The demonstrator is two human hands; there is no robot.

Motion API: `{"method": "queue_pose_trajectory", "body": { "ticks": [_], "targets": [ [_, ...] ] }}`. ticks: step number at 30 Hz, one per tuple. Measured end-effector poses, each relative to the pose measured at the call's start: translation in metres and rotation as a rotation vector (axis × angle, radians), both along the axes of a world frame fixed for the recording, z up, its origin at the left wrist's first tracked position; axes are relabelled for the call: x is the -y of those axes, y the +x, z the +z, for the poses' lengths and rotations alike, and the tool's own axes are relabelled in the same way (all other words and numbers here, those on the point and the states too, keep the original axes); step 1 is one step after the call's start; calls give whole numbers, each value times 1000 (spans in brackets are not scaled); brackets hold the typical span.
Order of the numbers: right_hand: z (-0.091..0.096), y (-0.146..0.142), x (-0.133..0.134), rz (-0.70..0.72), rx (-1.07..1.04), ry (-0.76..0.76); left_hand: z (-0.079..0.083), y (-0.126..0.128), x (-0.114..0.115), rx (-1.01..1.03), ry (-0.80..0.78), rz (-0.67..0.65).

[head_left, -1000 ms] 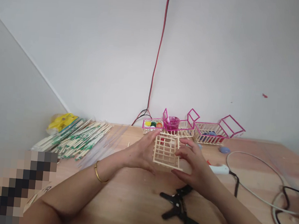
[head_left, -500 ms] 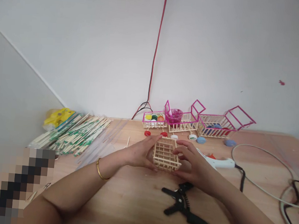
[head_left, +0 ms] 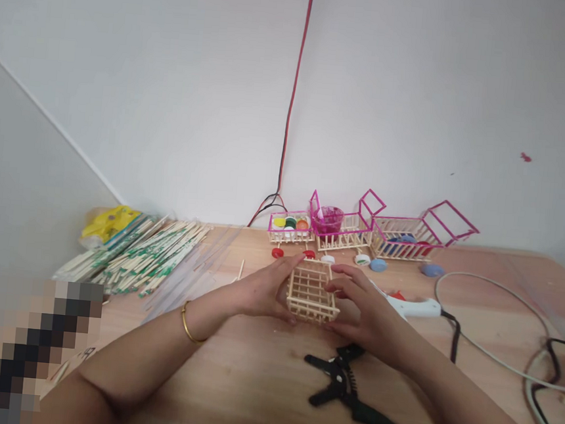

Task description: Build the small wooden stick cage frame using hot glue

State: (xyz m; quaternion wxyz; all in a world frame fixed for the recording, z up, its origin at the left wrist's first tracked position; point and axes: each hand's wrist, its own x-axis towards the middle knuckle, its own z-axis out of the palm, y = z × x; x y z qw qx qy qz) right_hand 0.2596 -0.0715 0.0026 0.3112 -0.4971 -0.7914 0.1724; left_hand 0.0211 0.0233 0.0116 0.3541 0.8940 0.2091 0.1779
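A small basket of pale wooden sticks (head_left: 311,291) is tilted above the middle of the table. Its left side sits in the grip of my left hand (head_left: 269,287), thumb below and fingers above. At the right side, my right hand (head_left: 360,306) curves its fingers around the basket's edge, fingertips touching it. Below my right hand lies a black cutting tool (head_left: 340,379) with a spring and spread handles. A white glue gun (head_left: 415,307) rests just beyond that hand, partly hidden by it.
Along the wall stand several stick carts with pink rims (head_left: 406,239) and bottle-cap wheels. One carries a cup of pink paint (head_left: 328,221), another small paint pots (head_left: 290,223). Packs of wrapped sticks (head_left: 150,256) lie at left. Looped cables (head_left: 539,366) spread at right.
Almost nothing differs. The view has shifted slightly, and both hands stay around the basket in about the same pose.
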Motion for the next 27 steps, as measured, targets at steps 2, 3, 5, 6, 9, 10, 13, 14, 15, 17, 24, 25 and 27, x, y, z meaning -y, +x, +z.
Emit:
{"method": "queue_pose_trajectory", "body": {
  "ticks": [2, 3, 5, 6, 9, 10, 13, 14, 15, 17, 24, 25, 27],
  "targets": [
    [-1, 0, -1, 1, -5, 22, 0, 0, 0, 18, 1, -1],
    [-2, 0, -1, -1, -7, 24, 0, 0, 0, 15, 4, -3],
    [-3, 0, -1, 0, -10, 13, -1, 0, 0, -16, 10, 1],
    [-3, 0, -1, 2, -11, 5, -1, 0, 0, -39, 11, 0],
    [-1, 0, 0, 1, -12, 8, 0, 0, 1, -60, 19, 3],
    [-1, 0, 0, -3, -10, 18, 2, 1, 1, -43, 22, 4],
    [3, 0, 1, -16, -3, 37, 6, 2, 2, 7, 9, -4],
    [4, 0, 2, -16, 1, 32, 7, 2, 2, 1, 2, -8],
    [4, -1, 2, -13, 2, 23, 8, 1, 2, -18, -3, -6],
    [6, -2, 2, 2, 8, 5, 11, -1, 1, -69, 1, -4],
    [20, 0, 7, 1, -9, 64, 46, -14, 2, -32, 100, -64],
    [23, 1, 8, 8, -15, 68, 53, -15, 5, -47, 102, -77],
    [29, 2, 11, 24, -17, 58, 63, -17, 10, -86, 76, -94]
  ]
}}
